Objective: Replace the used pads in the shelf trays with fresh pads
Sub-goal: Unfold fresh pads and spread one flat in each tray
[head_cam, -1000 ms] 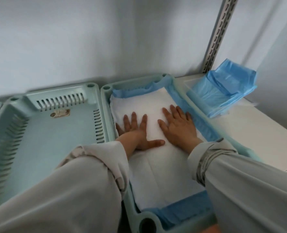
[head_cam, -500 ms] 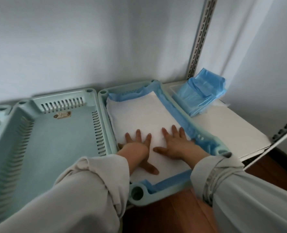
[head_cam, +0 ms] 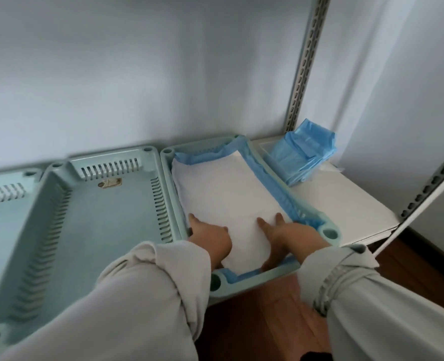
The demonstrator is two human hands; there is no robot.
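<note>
Both hands lie flat on the pad [head_cam: 223, 188], fingers straight, gripping nothing. The pad sits in the tray [head_cam: 330, 231], its blue edges turned up the walls. Left hand [head_cam: 210, 237] presses the near left part, right hand [head_cam: 286, 235] the near right. Left of the left hand is a bare tray [head_cam: 90, 212]; beyond the right hand, a folded blue stack [head_cam: 304, 157].

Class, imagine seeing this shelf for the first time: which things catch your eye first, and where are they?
Two hands, left hand and right hand, lie flat on a white pad lining the right tray. Left of it sits a bare tray; a folded blue pad stack lies right, by the wall.
</note>
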